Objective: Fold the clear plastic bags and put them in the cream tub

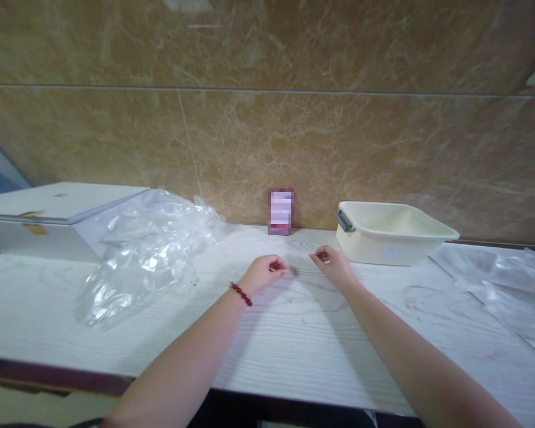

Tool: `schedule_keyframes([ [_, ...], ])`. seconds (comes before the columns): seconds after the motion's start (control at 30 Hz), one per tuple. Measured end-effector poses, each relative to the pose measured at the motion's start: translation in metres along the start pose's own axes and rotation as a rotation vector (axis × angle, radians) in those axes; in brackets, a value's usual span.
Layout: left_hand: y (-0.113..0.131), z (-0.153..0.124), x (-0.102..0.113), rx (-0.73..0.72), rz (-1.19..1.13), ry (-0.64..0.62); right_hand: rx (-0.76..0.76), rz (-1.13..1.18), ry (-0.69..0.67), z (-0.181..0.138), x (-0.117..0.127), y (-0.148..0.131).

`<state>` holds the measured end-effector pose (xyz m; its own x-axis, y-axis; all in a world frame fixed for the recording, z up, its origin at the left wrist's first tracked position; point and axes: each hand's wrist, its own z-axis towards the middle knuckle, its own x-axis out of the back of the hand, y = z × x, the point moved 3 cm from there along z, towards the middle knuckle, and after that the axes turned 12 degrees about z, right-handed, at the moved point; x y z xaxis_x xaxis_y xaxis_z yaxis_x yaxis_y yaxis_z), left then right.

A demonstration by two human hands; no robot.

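Observation:
Above the middle of the white wood-grain table (pixel 289 339), my left hand (pixel 265 272) has thumb and fingertips pressed together in a pinch; a dark red bead bracelet (pixel 241 294) circles its wrist. Across a small gap, my right hand (pixel 333 267) is pinched in the same way, just in front and to the left of a cream plastic tub (pixel 378 246) with a grey handle. Whatever the fingertips hold, if anything, is too small or too clear to make out. Behind both hands, a small phone-like object (pixel 280 211) with a blurred-out face stands upright against the wall.
Crumpled clear plastic bags (pixel 147 255) lie to the left, against a white box (pixel 49 205) with a yellow tab. More clear plastic (pixel 512 291) spreads over the table's right side. A brown marble-patterned wall (pixel 267 137) rises along the back edge.

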<state>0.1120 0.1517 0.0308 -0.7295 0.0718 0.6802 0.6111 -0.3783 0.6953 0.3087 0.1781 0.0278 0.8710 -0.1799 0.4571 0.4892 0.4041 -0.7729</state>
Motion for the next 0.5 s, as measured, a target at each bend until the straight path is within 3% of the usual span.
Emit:
schedule_keyframes([
  [0.23,-0.014,0.003,0.037,0.061,0.296,0.256,-0.028,0.045,0.003,0.003,0.001,0.005],
  [0.5,-0.021,0.013,0.082,0.163,0.636,0.282,-0.062,0.083,-0.033,0.001,-0.002,0.009],
])
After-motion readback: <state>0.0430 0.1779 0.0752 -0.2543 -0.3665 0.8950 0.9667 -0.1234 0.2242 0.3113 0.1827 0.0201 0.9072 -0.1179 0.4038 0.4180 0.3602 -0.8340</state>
